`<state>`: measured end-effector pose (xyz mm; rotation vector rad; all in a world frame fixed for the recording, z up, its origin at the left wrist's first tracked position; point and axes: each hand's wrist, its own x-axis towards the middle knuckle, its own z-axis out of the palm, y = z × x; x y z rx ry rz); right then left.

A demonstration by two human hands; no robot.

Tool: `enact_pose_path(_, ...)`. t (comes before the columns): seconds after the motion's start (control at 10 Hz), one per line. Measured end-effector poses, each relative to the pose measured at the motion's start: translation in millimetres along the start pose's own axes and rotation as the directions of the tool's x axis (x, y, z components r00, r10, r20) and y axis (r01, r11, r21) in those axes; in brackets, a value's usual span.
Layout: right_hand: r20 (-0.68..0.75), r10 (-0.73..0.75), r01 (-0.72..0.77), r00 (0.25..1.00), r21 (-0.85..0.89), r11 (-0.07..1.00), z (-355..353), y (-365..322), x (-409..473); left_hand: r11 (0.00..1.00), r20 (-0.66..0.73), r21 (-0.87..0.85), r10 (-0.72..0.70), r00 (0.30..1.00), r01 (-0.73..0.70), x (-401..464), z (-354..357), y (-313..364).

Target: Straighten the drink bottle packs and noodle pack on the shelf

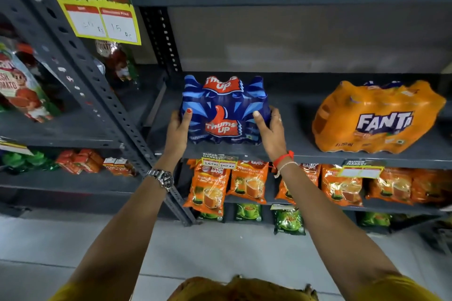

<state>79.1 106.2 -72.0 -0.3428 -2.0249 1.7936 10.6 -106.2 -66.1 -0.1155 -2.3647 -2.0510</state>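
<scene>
The blue Thums Up bottle pack [224,110] stands near the front edge of the grey shelf [293,144], clasped between both hands: the left hand [177,129] presses its left side, thumb laid on the front, and the right hand [270,127] presses its right side likewise. Well apart to the right on the same shelf lies the orange Fanta bottle pack [376,117], tilted askew, and orange tea packets [247,181] fill the shelf below.

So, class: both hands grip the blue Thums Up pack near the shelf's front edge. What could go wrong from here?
1. The Thums Up pack sits close to the shelf edge; pulled forward, it might tip off.
2. The left hand and right hand hold only its lower sides, so the shrink wrap may slip.
3. Slid far right, it could bump the tilted Fanta pack.
</scene>
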Motion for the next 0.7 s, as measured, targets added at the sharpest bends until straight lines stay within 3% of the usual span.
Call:
enact_pose_path(0.5, -0.07, -0.034, 0.031, 0.997, -0.057, 0.998, 14.9, 2.2, -17.2, 0.998, 0.001, -0.063, 0.01, 1.0, -0.01, -9.3, -10.4, -9.2)
enact_pose_path(0.6, -0.075, -0.04, 0.035, 0.996, -0.079, 0.996, 13.2, -4.7, -22.9, 0.999, -0.063, 0.006, 0.038, 0.997, -0.038, -20.2, -4.6, -5.0)
enact_pose_path(0.7, -0.135, -0.064, 0.046, 0.989, -0.131, 0.99, 5.9, -6.3, -28.7, 0.976, -0.189, 0.181, 0.155, 0.97, -0.121, -32.2, 5.5, -5.8)
